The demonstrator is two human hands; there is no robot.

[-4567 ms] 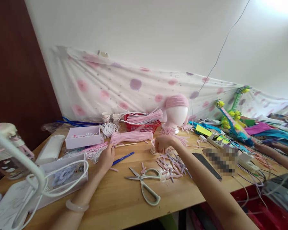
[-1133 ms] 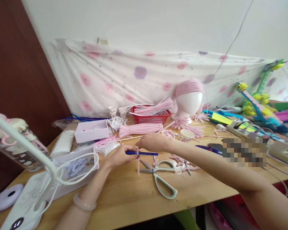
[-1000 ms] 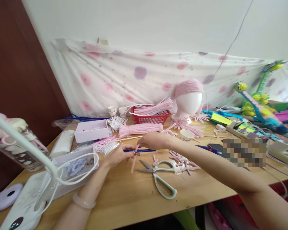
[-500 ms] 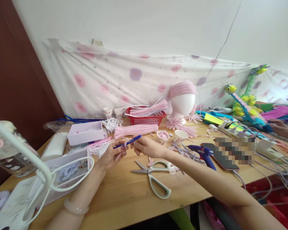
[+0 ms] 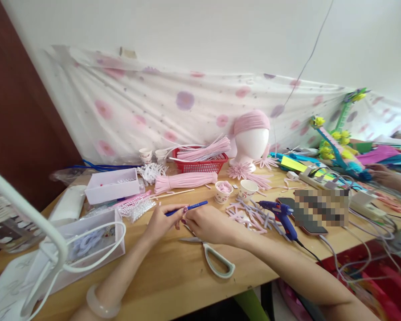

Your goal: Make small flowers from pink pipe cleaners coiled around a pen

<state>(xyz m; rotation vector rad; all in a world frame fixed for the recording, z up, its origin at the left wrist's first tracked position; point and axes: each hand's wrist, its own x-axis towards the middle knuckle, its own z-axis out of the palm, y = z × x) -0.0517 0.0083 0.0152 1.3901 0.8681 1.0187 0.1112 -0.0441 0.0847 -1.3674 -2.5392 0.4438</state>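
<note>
My left hand (image 5: 162, 221) pinches a thin blue stick (image 5: 194, 206) that points up and to the right, a little above the wooden table (image 5: 173, 276). My right hand (image 5: 205, 224) is closed against the stick's middle, fingers curled around a small pink piece wound on it; the piece is mostly hidden. Scissors (image 5: 215, 261) with pale green handles lie under and just in front of my right hand. A pale bangle (image 5: 102, 303) circles my left wrist.
Pink strip offcuts (image 5: 245, 214), a blue glue gun (image 5: 282, 216), two paper cups (image 5: 235, 191), a red basket (image 5: 200, 166), a pink strip bundle (image 5: 185, 180) and a foam head (image 5: 252, 140) lie beyond. Clear boxes (image 5: 87, 236) and a white lamp arm (image 5: 30, 209) stand left. Another person's hand (image 5: 387, 176) works far right.
Both hands have come down closer to the table with the blue stick, now over the scissors. Earlier my left hand picked the stick up from the table.
</note>
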